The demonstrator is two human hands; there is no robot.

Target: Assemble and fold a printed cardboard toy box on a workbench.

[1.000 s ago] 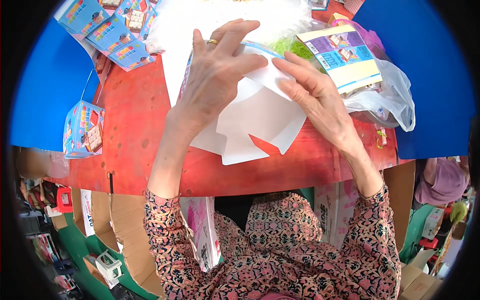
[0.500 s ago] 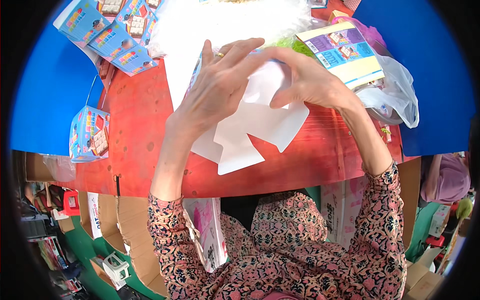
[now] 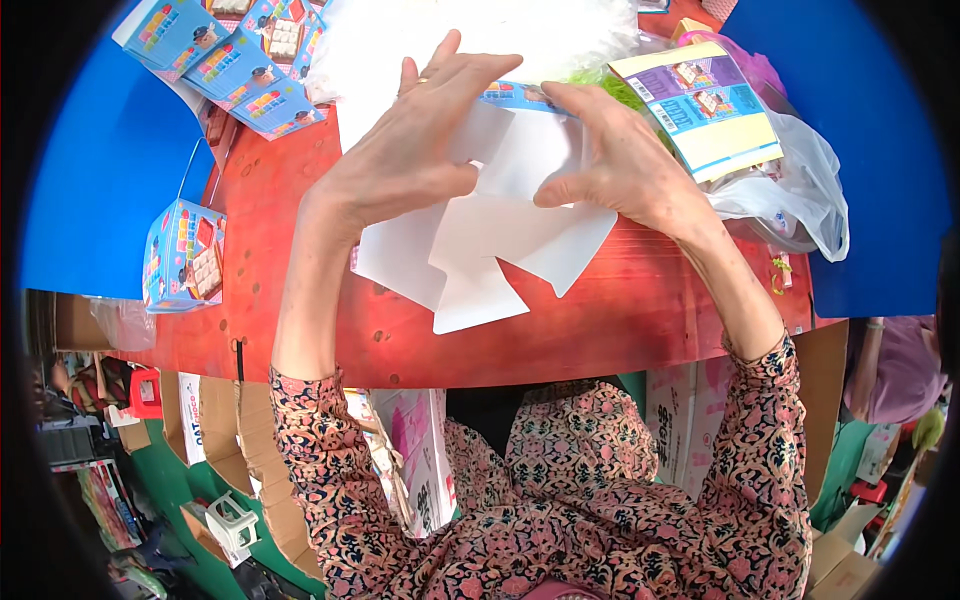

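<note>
Over red tabletop [image 3: 620, 330], left hand [image 3: 420, 150] and right hand [image 3: 625, 165], fingers pinching white unfolded carton blank [image 3: 500, 250], 1 assembled blue box [image 3: 183, 255] at left.

Bright, even daylight under a strong fisheye bend.

The light is strong and diffuse, falling from above: the white plastic sheet [image 3: 480, 40] at the top is washed out to near-pure white, and the white cardboard blank [image 3: 500, 240] keeps only faint grey folds. Shadows are soft and short beneath the left hand [image 3: 420, 150] and the right hand [image 3: 620, 160]. The red table [image 3: 620, 320] curves at its near edge, and black vignette fills the corners. The centre is sharp; the clutter low at the left rim is darker and softer.
</note>
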